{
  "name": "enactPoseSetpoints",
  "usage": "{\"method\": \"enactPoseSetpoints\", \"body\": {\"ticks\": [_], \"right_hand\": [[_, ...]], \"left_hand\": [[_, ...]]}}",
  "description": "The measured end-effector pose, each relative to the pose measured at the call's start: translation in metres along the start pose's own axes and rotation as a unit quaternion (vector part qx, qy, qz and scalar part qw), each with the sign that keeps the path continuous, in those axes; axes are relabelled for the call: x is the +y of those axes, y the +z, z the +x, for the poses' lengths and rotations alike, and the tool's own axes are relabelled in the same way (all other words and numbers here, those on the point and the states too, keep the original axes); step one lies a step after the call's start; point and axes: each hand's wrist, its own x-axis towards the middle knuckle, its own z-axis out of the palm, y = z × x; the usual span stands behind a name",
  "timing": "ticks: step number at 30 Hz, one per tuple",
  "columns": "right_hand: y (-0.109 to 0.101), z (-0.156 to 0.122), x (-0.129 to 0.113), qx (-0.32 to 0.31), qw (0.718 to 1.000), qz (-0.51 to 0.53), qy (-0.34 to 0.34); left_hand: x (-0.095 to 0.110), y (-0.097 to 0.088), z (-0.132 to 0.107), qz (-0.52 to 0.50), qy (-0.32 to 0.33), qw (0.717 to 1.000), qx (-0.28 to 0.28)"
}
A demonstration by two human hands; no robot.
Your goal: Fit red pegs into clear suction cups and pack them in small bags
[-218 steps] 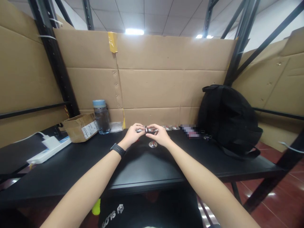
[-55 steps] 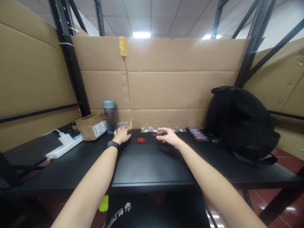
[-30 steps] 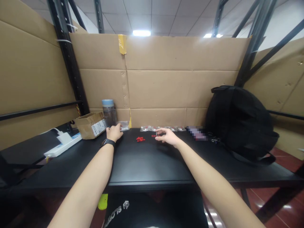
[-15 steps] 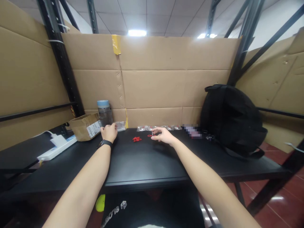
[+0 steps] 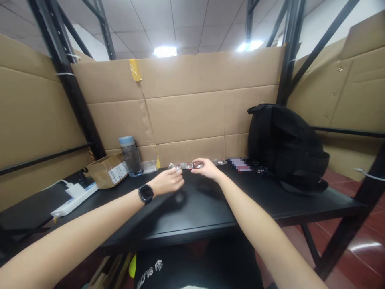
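The left hand has swung from beside the bottle to the middle of the worktop. At left, a carton stands beside the bottle, a clear bag on its other side. The left hand's fingers curl by a shiny packet; whether they grip it is unclear. The right hand pinches a small item, blurred, near the cardboard. A backpack sits at right.

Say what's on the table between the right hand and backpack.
Head view, left to right: a clear packet, a pixelated item, then small shiny things too unclear to name.
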Motion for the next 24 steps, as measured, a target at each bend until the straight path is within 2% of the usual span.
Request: {"method": "enactPoseSetpoints", "body": {"ticks": [2,4,9,16,24], "right_hand": [[-0.004,0.002,0.003,0.015,1.000,-0.020,-0.010],[-0.007,0.003,0.006,0.027,0.999,-0.042,-0.020],[-0.014,0.004,0.009,0.041,0.995,-0.082,-0.031],[-0.018,0.003,0.007,0.055,0.992,-0.108,-0.021],[-0.012,-0.001,0.002,0.026,0.998,-0.053,-0.008]], "left_hand": [[0.021,0.001,0.013,0.017,0.046,0.998,0.029],[0.036,0.003,0.024,0.027,0.060,0.997,0.050],[0.059,0.012,0.047,0.031,0.032,0.997,0.062],[0.066,0.027,0.063,0.006,-0.014,0.999,0.044],[0.064,0.044,0.054,-0.038,-0.092,0.994,0.050]]}}
